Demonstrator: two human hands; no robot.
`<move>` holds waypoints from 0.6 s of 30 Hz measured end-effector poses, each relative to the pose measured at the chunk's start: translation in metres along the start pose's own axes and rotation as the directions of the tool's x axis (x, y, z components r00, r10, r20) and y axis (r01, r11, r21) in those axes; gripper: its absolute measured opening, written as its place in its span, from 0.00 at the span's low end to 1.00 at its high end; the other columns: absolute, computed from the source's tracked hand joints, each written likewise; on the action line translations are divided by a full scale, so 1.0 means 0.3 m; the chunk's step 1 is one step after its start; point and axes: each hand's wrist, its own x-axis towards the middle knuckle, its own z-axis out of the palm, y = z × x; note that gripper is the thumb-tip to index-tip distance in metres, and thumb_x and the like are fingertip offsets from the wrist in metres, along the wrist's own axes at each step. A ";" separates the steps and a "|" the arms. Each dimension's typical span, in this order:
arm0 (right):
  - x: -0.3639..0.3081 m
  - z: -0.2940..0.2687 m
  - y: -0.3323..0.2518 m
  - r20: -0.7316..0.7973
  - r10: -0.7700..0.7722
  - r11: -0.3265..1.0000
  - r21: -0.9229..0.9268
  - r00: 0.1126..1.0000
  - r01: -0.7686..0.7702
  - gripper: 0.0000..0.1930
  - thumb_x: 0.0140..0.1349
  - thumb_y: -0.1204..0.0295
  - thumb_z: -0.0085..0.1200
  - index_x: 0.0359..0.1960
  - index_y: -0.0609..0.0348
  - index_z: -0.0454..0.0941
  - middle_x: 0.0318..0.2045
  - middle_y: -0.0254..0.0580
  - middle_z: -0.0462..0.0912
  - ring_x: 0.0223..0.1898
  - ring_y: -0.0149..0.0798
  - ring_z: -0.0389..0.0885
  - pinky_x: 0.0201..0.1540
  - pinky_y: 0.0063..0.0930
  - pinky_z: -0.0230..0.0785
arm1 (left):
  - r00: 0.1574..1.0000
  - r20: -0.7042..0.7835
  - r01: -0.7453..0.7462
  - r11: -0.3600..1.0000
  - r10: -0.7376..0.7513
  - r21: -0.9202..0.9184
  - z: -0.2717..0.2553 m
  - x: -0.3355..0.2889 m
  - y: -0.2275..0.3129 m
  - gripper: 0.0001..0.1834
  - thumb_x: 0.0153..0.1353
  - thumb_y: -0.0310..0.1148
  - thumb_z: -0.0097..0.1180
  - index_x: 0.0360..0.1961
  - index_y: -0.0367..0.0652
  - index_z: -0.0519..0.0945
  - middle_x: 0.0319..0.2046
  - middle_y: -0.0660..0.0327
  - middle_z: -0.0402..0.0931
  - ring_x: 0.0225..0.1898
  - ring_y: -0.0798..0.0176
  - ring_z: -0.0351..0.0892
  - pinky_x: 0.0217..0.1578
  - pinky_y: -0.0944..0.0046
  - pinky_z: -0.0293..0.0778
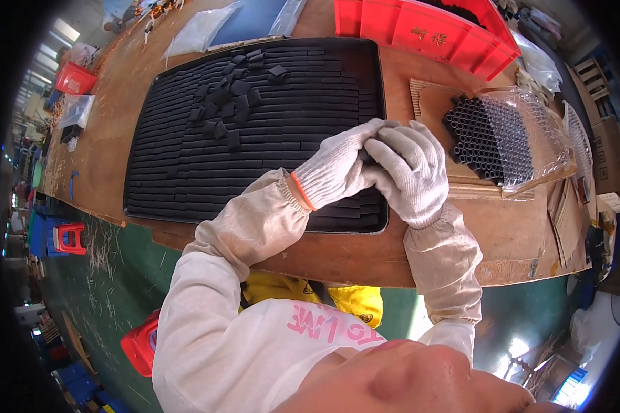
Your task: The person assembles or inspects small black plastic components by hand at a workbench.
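My left hand [334, 165] and my right hand [415, 172], both in whitish knit gloves, meet above the right part of a large black tray [362, 63]. Their fingers are curled together around a small black piece [367, 157], mostly hidden by the gloves. Long rows of short black pieces [269, 155] lie closely packed in the tray. On top of the rows, toward the upper middle, several loose black pieces [240, 88] lie scattered at odd angles. The tray's upper right corner shows its bare bottom.
A red bin [427, 38] with black contents stands beyond the tray. To the right, black tubes [475, 141] partly wrapped in clear plastic [544, 138] rest on corrugated cardboard [430, 103]. Plastic bags [200, 31] lie at the far side. Red stools [69, 238] stand on the green floor.
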 end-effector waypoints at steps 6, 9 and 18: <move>-0.048 0.015 0.028 -0.070 0.229 0.973 0.017 0.971 -0.228 0.22 0.49 0.71 0.70 0.48 0.52 0.82 0.43 0.36 0.84 0.49 0.45 0.82 0.61 0.45 0.73 | 0.923 0.361 0.369 0.566 -0.132 -0.738 0.006 0.016 0.021 0.20 0.80 0.38 0.41 0.61 0.35 0.73 0.52 0.53 0.78 0.48 0.60 0.83 0.53 0.59 0.83; -0.056 0.017 0.003 -0.045 0.408 0.899 0.192 0.912 -0.393 0.21 0.52 0.78 0.68 0.49 0.55 0.81 0.43 0.39 0.84 0.46 0.46 0.83 0.60 0.42 0.73 | 0.934 0.332 0.345 0.585 -0.134 -0.734 0.015 0.010 0.034 0.19 0.80 0.36 0.40 0.59 0.32 0.74 0.52 0.51 0.78 0.48 0.58 0.83 0.54 0.57 0.83; -0.090 -0.016 0.061 0.159 0.748 0.311 0.774 0.645 -0.552 0.10 0.73 0.77 0.52 0.53 0.63 0.79 0.46 0.34 0.82 0.47 0.24 0.77 0.53 0.18 0.70 | 0.904 0.076 0.354 0.638 -0.420 -0.684 0.041 -0.013 0.130 0.12 0.72 0.37 0.60 0.45 0.37 0.78 0.41 0.54 0.76 0.39 0.59 0.81 0.41 0.60 0.87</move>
